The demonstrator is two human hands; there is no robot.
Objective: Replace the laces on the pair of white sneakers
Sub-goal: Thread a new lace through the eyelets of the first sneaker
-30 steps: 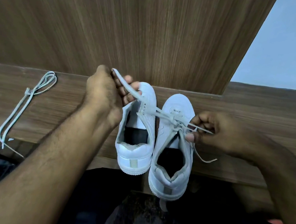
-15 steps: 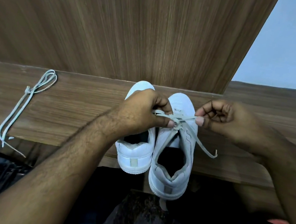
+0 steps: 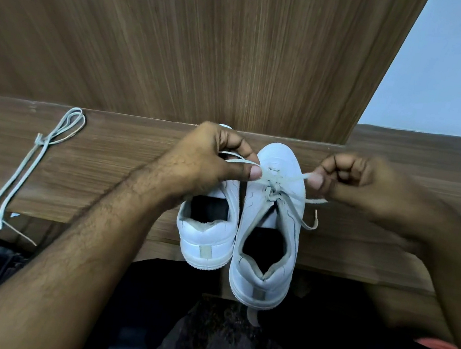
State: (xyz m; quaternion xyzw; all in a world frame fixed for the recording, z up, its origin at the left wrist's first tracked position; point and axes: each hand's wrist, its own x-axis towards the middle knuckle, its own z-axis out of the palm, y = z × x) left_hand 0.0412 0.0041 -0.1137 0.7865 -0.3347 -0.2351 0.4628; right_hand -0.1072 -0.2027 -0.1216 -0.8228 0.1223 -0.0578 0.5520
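Observation:
Two white sneakers stand side by side on the wooden shelf, heels toward me and over its front edge. The right sneaker has a pale lace knotted over its tongue. My left hand pinches the lace's left part between thumb and finger. My right hand pinches the right part, and both parts are pulled taut sideways. A loose lace end curls down beside the right sneaker. The left sneaker shows no lace and is partly hidden by my left hand.
A second lace, folded and tied in a bundle, lies on the shelf at the left, its ends hanging over the front edge. A wooden panel rises right behind the sneakers. Below the shelf is dark floor and something orange.
My left hand came down from above the left sneaker's toe to the knot. Both hands now pull the lace parts apart sideways, and the knot has drawn tight.

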